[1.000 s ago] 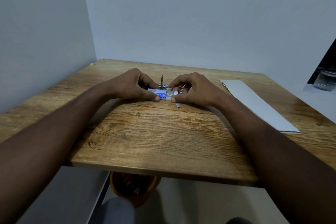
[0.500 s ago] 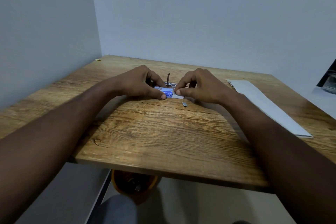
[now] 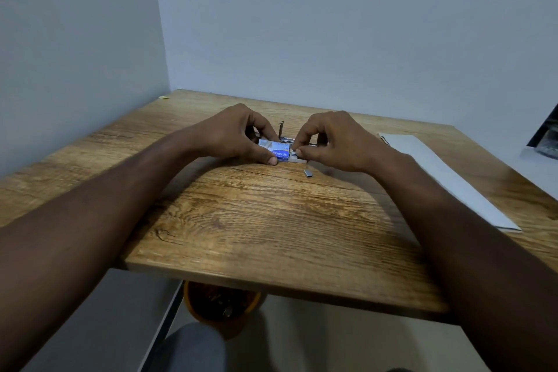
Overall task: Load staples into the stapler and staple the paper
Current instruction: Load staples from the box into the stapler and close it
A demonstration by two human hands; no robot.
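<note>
A small blue and white staple box (image 3: pixel 279 153) lies on the wooden table (image 3: pixel 271 220), held by my left hand (image 3: pixel 241 136) with the thumb on its near edge. At the box's right end, its inner tray sticks out, and my right hand (image 3: pixel 329 140) pinches a strip of staples (image 3: pixel 294 153) there between thumb and forefinger. Just behind the box the metal stapler (image 3: pixel 282 133) lies open, one part standing upright, mostly hidden by my hands. A short loose piece of staples (image 3: pixel 308 173) rests on the table in front of my right hand. The white paper (image 3: pixel 437 172) lies at the right.
An orange bin (image 3: pixel 220 305) stands on the floor under the table's near edge. A wall closes off the left and the back. A dark object with a clear container (image 3: pixel 546 142) sits at the far right edge.
My right thumb and forefinger have closed in on the box's right end and taken hold of the staple strip. The camera view has shifted slightly; the loose staples stay put.
</note>
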